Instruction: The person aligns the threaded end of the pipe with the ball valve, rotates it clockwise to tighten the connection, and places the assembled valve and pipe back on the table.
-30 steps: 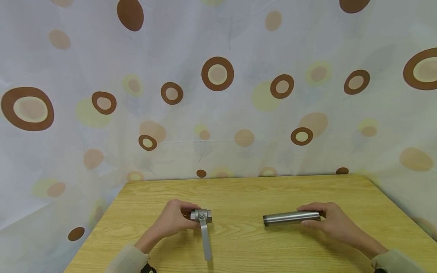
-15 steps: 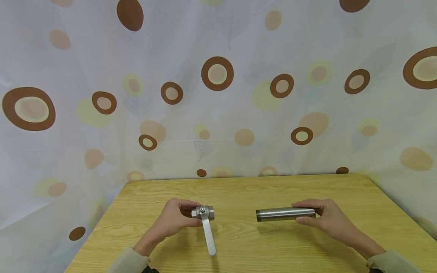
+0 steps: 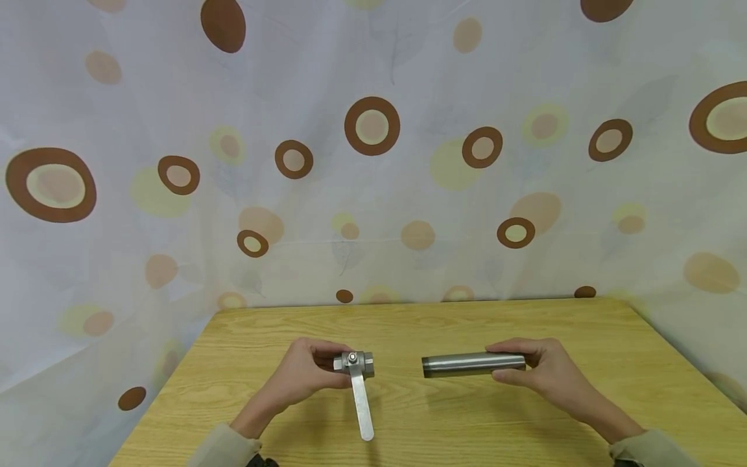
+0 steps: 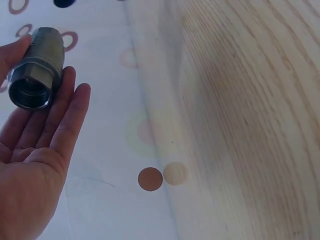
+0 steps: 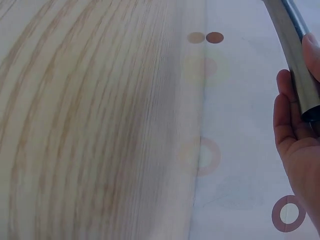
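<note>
My left hand (image 3: 301,374) pinches a silver ball valve (image 3: 355,363) between thumb and fingers. The valve's long flat lever handle points down toward me in the head view. From the left wrist view, a threaded opening shows in the near end of the valve body (image 4: 37,70). On the right, my right hand (image 3: 551,376) grips one end of a metal pipe (image 3: 469,365), thumb on the near side and fingers behind. The pipe lies roughly level, its dark threaded end toward the valve, with a gap between the two. In the right wrist view the pipe (image 5: 295,55) runs up past the frame's top.
Under both hands is a wood-grain table (image 3: 403,428). A pale sheet (image 3: 373,201) printed with brown and yellow ovals hangs behind it and along its sides.
The right hand has moved left with the pipe, which now lies more level. The left hand has shifted slightly right with the valve. The gap between valve and pipe has shrunk.
</note>
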`<control>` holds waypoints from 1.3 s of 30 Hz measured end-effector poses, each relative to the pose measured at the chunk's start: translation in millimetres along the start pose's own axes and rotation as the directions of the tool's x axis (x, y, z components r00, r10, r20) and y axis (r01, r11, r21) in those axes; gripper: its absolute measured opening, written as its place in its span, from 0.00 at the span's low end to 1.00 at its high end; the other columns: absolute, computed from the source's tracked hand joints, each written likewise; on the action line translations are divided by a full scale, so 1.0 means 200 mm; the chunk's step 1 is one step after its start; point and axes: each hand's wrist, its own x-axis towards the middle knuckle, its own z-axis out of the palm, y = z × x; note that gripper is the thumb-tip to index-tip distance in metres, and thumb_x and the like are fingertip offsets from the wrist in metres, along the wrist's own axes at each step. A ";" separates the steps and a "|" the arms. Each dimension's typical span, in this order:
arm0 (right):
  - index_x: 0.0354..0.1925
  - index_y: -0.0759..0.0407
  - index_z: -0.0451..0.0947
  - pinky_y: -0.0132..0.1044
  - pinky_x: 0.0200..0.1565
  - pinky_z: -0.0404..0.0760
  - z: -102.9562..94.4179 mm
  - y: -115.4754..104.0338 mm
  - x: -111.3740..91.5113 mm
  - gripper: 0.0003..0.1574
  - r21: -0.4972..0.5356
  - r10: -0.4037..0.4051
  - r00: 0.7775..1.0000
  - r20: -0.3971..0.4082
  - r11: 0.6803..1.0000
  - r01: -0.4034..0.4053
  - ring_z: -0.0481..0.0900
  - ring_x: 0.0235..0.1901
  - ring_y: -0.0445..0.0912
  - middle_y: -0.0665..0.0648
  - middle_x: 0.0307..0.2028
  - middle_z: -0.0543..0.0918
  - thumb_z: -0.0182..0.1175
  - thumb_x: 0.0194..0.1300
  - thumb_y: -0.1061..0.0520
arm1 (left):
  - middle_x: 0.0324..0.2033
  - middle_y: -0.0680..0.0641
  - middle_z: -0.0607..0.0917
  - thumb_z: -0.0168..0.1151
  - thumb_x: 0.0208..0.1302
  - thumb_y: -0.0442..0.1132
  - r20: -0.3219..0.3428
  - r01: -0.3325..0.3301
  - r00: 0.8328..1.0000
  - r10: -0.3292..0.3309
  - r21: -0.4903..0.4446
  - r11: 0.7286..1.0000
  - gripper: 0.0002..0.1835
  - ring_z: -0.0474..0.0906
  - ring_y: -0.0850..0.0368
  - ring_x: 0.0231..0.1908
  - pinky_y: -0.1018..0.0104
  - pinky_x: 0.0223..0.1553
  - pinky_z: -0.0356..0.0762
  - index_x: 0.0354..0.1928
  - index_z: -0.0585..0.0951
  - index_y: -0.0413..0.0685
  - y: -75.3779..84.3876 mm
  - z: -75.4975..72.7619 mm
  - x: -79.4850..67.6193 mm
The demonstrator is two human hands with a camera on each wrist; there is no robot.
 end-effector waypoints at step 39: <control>0.60 0.71 0.83 0.41 0.41 0.89 0.15 -0.06 0.10 0.25 0.169 -0.053 0.998 0.026 0.984 0.048 0.86 0.47 0.48 0.62 0.55 0.86 0.72 0.66 0.65 | 0.47 0.38 0.90 0.78 0.59 0.32 0.029 0.011 1.000 -0.006 -0.184 0.983 0.24 0.89 0.46 0.46 0.57 0.47 0.89 0.58 0.86 0.33 0.06 0.09 0.05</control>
